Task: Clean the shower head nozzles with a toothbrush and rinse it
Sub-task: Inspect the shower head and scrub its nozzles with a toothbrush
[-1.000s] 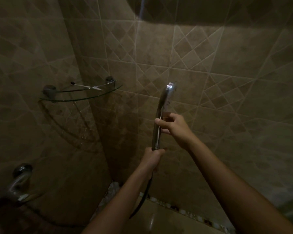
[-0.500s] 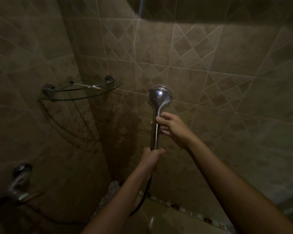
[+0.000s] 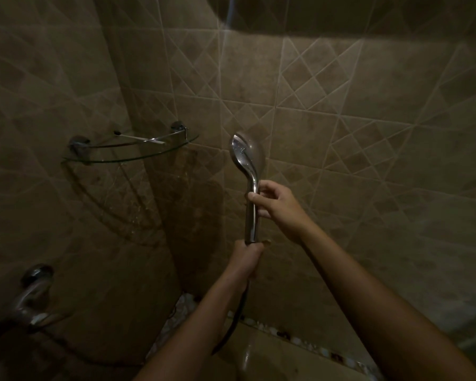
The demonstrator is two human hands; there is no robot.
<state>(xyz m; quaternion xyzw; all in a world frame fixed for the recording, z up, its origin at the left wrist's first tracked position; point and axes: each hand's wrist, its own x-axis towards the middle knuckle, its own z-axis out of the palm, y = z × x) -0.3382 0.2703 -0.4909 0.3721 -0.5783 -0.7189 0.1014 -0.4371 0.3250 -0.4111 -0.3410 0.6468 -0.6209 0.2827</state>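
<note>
— Both hands are closed on the handheld shower head (image 3: 247,156): left hand (image 3: 246,257) low by the hose (image 3: 232,323), right hand (image 3: 275,206) higher, before the far tiled wall.
— Wet chrome could be dropped if either grip is loosened.

Glass shelf (image 3: 127,156) left of shower head (image 3: 248,155)

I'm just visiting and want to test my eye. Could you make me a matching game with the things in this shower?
Things:
1. shower head
2. left hand
3. right hand
4. glass shelf

Places:
A. mounted in the wall corner
B. grips the handle's bottom end
C. held upright, above both hands
D. grips the handle's upper part

Pairs: 1-C, 2-B, 3-D, 4-A
</note>
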